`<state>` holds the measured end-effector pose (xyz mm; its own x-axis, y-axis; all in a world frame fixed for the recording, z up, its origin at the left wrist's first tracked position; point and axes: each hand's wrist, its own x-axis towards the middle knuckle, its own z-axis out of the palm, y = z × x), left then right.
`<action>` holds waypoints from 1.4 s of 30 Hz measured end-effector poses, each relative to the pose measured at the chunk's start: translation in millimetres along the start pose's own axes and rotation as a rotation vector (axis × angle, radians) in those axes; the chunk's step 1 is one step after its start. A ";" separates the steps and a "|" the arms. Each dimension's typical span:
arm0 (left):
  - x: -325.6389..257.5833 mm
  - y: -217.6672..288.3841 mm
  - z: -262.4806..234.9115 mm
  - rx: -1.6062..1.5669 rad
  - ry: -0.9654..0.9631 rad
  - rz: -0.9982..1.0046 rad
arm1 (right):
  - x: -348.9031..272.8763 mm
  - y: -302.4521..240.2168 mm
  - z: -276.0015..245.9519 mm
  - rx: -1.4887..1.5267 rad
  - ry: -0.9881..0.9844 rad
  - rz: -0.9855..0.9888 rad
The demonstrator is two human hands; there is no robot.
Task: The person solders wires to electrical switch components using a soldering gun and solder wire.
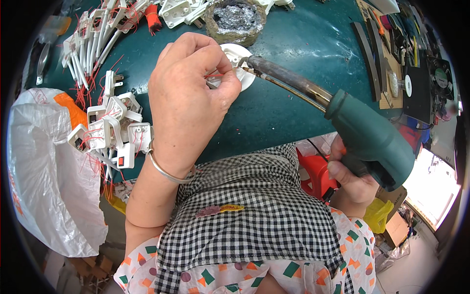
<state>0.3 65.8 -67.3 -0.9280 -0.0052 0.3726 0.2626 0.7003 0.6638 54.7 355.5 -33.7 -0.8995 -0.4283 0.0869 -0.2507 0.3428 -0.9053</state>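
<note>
My left hand [188, 98] is closed around a small white round plastic part [239, 66] with thin red wires, pressing it against the dark green table [293, 44]. My right hand [350, 171] grips the handle of a green soldering gun [372, 137]. Its long dark barrel [284, 78] slants up to the left, and its tip touches the white part beside my left fingers. A silver bangle sits on my left wrist.
A pile of white plug housings with red wires [112, 127] lies left of my left hand, with more of them at the back left [93, 44]. A round holder of grey solder dross [235, 19] stands behind. A white plastic bag [44, 171] hangs left. Tools clutter the right edge [391, 54].
</note>
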 end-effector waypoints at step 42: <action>1.8 11.0 -5.0 0.046 -0.024 -0.081 | 22.5 30.5 13.6 0.831 0.214 0.026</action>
<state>2.8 70.0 -56.1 -0.9518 -0.0463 0.3031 0.1749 0.7301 0.6606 31.8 345.0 -65.0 -0.9705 -0.2327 0.0626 0.0394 -0.4092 -0.9116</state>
